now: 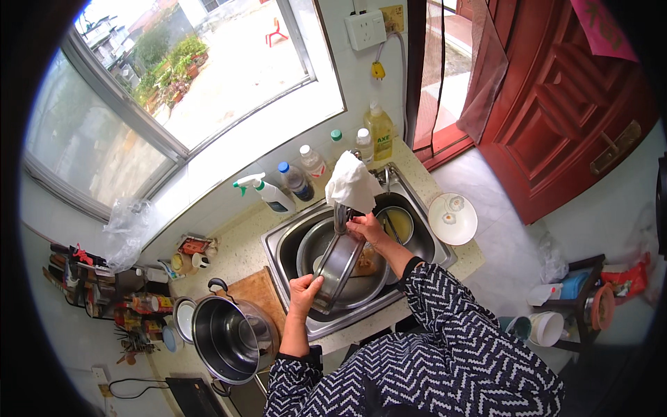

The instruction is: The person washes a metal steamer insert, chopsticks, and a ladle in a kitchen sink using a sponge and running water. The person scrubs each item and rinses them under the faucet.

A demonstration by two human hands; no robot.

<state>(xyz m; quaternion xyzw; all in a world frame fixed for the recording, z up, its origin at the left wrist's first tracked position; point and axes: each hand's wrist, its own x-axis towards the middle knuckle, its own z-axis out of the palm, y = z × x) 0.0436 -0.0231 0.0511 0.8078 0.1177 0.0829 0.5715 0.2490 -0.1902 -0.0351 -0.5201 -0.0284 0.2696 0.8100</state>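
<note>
Both hands grip a shallow stainless-steel vessel (333,276), tipped steeply on its side above the sink. My left hand (303,294) holds its near end, thumb on the rim. My right hand (369,229) holds the far end, close beneath the faucet (341,219), which has a white cloth (351,180) draped over it. Below the vessel, a wide metal basin (306,250) sits in the double sink (271,242). Something tan (365,263) lies in that basin, partly hidden. A metal bowl (398,221) of yellowish liquid, with dark chopsticks or a similar utensil in it, stands to the right.
A tall steel pot (229,339) stands open at the left, beside a wooden cutting board (260,297). Behind the sink are a spray bottle (273,195), several plastic bottles (312,161) and yellow detergent (380,133). A white plate (452,219) rests at the counter's right edge.
</note>
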